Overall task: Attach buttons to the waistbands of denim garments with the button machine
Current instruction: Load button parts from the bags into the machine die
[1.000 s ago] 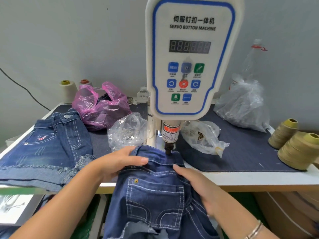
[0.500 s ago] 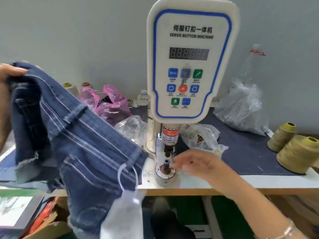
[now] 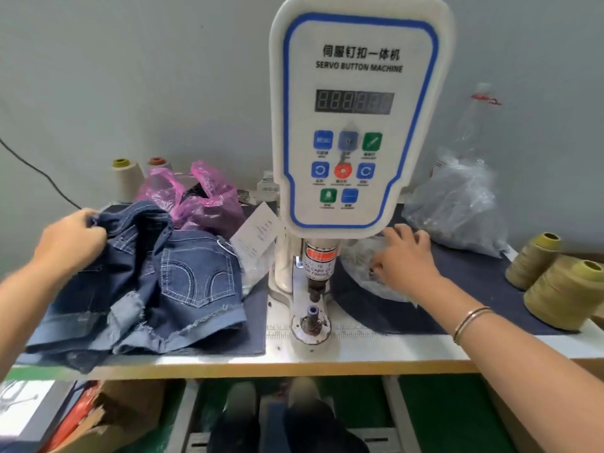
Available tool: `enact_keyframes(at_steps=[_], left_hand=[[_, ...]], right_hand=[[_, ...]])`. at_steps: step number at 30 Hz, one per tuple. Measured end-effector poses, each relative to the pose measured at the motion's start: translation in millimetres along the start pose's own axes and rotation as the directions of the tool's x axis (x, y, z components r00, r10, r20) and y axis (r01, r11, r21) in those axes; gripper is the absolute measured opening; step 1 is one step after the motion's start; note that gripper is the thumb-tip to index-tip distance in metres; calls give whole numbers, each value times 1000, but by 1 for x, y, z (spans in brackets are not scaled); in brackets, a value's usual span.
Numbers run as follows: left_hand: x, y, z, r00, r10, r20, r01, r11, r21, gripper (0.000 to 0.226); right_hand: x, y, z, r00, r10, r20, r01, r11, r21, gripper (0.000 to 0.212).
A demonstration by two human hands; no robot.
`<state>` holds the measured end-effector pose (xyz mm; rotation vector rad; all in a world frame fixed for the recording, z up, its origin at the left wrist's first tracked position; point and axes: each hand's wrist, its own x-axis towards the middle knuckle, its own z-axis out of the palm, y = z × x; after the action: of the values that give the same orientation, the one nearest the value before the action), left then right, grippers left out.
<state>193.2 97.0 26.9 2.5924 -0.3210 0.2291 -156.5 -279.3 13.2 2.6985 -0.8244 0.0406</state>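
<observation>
My left hand (image 3: 70,238) grips the waistband of the denim shorts (image 3: 157,282) piled at the tabletop's (image 3: 359,349) left edge; my right hand (image 3: 407,256), fingers loosely spread, rests on a clear plastic bag (image 3: 362,256) right of the button machine (image 3: 356,125).

Person's body as seen from the head camera: both forearms bare, no sleeves in view; left hand (image 3: 70,240) without rings or bands; right hand (image 3: 407,256) likewise bare, with two thin metallic bangles (image 3: 470,323) worn side by side on the right wrist; below, two blurred feet in pale-toed footwear (image 3: 271,407)
</observation>
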Motion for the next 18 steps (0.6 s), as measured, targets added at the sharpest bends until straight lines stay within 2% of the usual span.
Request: enact_keyframes(at_steps=[2, 4, 6, 8, 9, 11, 14, 16, 18], left_hand=[[-19, 20, -8, 999, -42, 5, 42, 999, 16, 48], [-30, 37, -11, 995, 13, -100, -10, 1000, 28, 60], [-43, 57, -13, 956, 149, -252, -140, 989, 56, 63], [-65, 81, -11, 888, 363, -281, -347, 932, 107, 60], [-77, 92, -7, 848, 467, -253, -449, 884, 127, 55], [-96, 109, 3, 771, 629, -100, -617, 777, 125, 40], [-119, 122, 32, 642, 756, 126, -767, 635, 96, 25], [-129, 124, 53, 618, 760, 204, -783, 619, 62, 26], [-133, 124, 68, 651, 729, 212, -754, 652, 74, 24]], right_hand=[[7, -5, 6, 1000, -6, 2, 6, 995, -100, 28], [12, -8, 10, 1000, 29, 10, -27, 985, -168, 32], [15, -11, 13, 998, 53, 24, -47, 974, -221, 32], [17, -15, 16, 997, 69, 33, -58, 968, -244, 30], [18, -16, 16, 997, 71, 32, -61, 966, -249, 29], [19, -20, 15, 998, 58, 36, -46, 959, -279, 28], [20, -23, 13, 998, 27, 60, -5, 943, -332, 26], [19, -23, 12, 998, 19, 60, 4, 938, -348, 25], [18, -24, 12, 998, 8, 58, 13, 935, -354, 25]])
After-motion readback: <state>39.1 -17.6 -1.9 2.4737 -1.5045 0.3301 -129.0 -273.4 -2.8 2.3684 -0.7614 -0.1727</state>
